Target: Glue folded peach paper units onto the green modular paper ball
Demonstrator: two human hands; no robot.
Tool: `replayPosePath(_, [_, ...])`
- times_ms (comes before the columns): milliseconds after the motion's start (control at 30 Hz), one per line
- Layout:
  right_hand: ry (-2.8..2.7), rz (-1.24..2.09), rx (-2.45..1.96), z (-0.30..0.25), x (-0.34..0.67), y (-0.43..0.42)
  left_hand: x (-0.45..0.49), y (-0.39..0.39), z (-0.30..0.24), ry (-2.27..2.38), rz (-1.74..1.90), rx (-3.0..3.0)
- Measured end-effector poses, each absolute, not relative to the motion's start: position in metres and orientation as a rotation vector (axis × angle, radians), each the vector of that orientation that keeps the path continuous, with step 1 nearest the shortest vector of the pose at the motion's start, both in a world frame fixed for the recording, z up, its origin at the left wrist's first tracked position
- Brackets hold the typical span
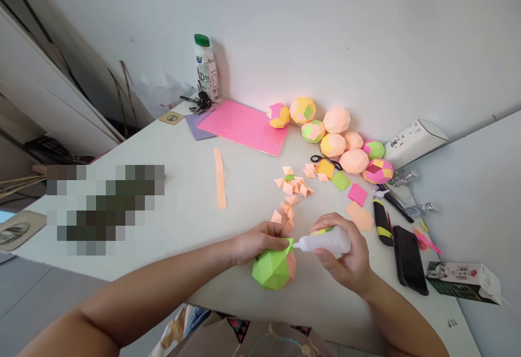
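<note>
My left hand [256,241] is closed on a green faceted paper ball [272,268] with an orange panel on its right side, held just above the white table's [171,145] near edge. My right hand [345,251] grips a small white glue bottle [325,240] lying sideways. Its nozzle points left and touches the top edge of the ball. Small folded orange paper pieces [293,186] lie scattered just beyond my hands.
Several finished paper balls [337,140] in orange, yellow, green and pink sit by the wall. A pink sheet [244,126], an orange strip [220,178], scissors [325,160], a black phone [409,259], a marker [381,221], small boxes [464,281] and a drink bottle [205,67] lie around.
</note>
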State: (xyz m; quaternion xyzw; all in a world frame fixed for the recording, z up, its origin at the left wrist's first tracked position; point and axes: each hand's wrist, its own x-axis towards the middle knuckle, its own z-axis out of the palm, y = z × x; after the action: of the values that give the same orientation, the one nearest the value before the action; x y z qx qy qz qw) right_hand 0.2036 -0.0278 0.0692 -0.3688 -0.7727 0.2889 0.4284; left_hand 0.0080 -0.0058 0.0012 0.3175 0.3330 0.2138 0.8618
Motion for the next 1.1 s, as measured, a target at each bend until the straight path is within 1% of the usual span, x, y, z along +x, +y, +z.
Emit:
replayPosePath(233, [-1.917, 0.753, -0.968, 0.0663, 0.2054, -0.0285, 0.0084, -0.0066, 0.0012, 0.696, 0.446, 0.665])
replayPosePath(433, [-1.914, 0.785, -0.905, 0.0662, 0.2065, -0.0276, 0.0075, -0.0066, 0.003, 0.692, 0.438, 0.673])
replayPosePath(667, [-1.906, 0.907, -0.867, 0.0662, 0.2074, -0.0253, 0.0071, -0.0056, -0.0022, 0.691, 0.446, 0.667])
replayPosePath(1100, [-1.77, 0.861, -0.846, 0.0632, 0.211, -0.0259, 0.0057, -0.0063, 0.0007, 0.716, 0.435, 0.635])
